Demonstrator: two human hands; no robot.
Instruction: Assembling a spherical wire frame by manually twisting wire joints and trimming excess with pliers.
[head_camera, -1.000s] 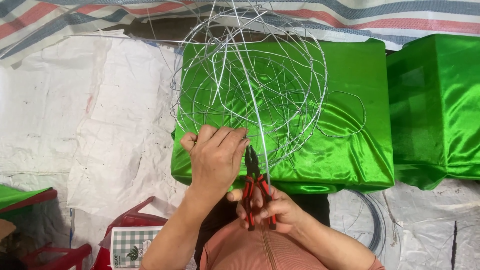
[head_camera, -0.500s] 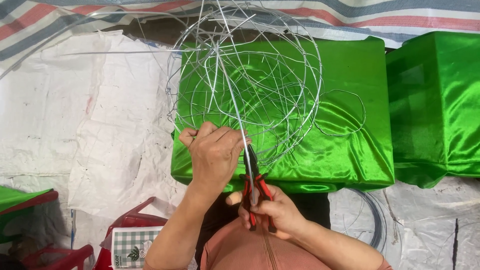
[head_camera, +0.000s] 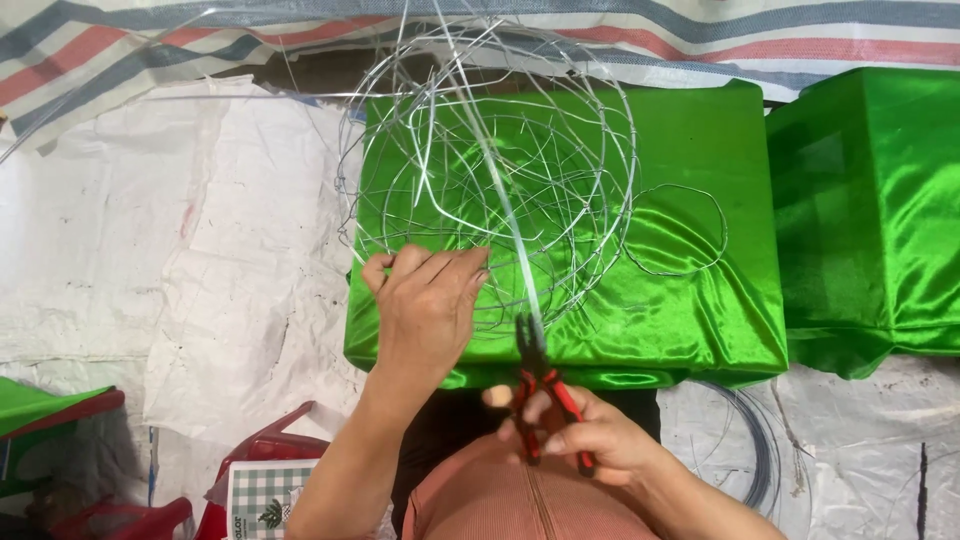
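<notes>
Around you, a box draped in shiny green satin (head_camera: 690, 300) carries the work, and a second green-covered block (head_camera: 870, 210) sits just beside it on the right. White woven sheeting (head_camera: 150, 260) covers the ground to the left, with a striped tarp (head_camera: 120, 40) along the top edge. A small loose wire ring (head_camera: 675, 230) lies on the satin right of the main frame, and a coil of wire (head_camera: 755, 450) rests on the ground near your right forearm. At lower left are a red plastic chair (head_camera: 270, 455) with a checked packet (head_camera: 265, 500) on it, and a green cloth (head_camera: 40, 405) on another red piece.

The round wire frame (head_camera: 490, 170) stands on the green box, its strands crossing so thickly that single joints are hard to follow. Its top reaches past the picture's upper edge. Your knee, in salmon cloth, hides the space under your hands.

Your left hand (head_camera: 430, 305) lies over the frame's lower left rim, fingers curled onto the wire and pinching it. Your right hand (head_camera: 590, 440) wraps the red-handled pliers (head_camera: 540, 395), handles squeezed near together. The dark jaws point up at a long straight wire (head_camera: 500, 190) running out of the frame; whether they bite it, I cannot tell.
</notes>
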